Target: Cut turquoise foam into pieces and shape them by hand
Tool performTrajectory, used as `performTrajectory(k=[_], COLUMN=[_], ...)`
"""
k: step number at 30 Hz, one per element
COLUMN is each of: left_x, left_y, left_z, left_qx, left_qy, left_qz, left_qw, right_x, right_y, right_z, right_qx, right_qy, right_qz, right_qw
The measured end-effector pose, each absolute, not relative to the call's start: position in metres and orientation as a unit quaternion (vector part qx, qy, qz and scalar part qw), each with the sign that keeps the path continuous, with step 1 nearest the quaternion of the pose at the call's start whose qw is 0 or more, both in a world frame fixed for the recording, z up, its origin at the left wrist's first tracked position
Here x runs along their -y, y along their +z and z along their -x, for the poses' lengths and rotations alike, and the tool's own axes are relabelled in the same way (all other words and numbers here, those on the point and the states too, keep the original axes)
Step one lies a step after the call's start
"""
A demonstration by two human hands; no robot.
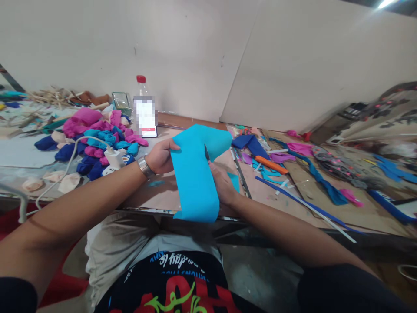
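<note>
A bright blue sheet (194, 178), thin and bendy like paper or fabric, hangs in front of me over the table's near edge. My left hand (162, 156) pinches its left side, thumb on top. On the other side my right hand (223, 182) is closed around scissors (206, 152), their handles hidden by the sheet and fingers. Only a dark blade shows, lying in a slit between the sheet's main strip and its upper right flap, which folds away to the right.
To the left lie a pile of pink and blue cloth bundles (94, 130) and a white charger (114, 160) with its cable. A phone (145, 117) leans against a red-capped bottle (141, 80). Rightward are an orange-handled cutter (270, 164), scraps and a white strip (312, 211).
</note>
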State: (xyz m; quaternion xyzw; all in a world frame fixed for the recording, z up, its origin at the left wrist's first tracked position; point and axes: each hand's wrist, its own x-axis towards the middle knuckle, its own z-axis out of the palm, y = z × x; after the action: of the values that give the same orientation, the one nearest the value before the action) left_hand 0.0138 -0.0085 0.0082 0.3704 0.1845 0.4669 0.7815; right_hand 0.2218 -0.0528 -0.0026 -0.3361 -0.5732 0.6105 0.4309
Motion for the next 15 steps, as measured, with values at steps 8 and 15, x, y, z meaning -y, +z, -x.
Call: performTrajectory(k=[8, 15], left_x=[0.0077, 0.0047], left_y=[0.0063, 0.0156], left_z=[-0.0134, -0.0075], left_qx=[-0.173, -0.203], left_qy=[0.461, 0.496], left_qz=[-0.371, -0.357], left_qw=[0.787, 0.765], right_x=[0.0491, 0.0527], right_y=[-0.0047, -0.0028], right_z=[-0.2245, -0.2239], right_qx=[0.593, 0.611], right_qy=[0.59, 0.561], right_qz=[0.355, 0.354], right_qw=[0.418, 0.433])
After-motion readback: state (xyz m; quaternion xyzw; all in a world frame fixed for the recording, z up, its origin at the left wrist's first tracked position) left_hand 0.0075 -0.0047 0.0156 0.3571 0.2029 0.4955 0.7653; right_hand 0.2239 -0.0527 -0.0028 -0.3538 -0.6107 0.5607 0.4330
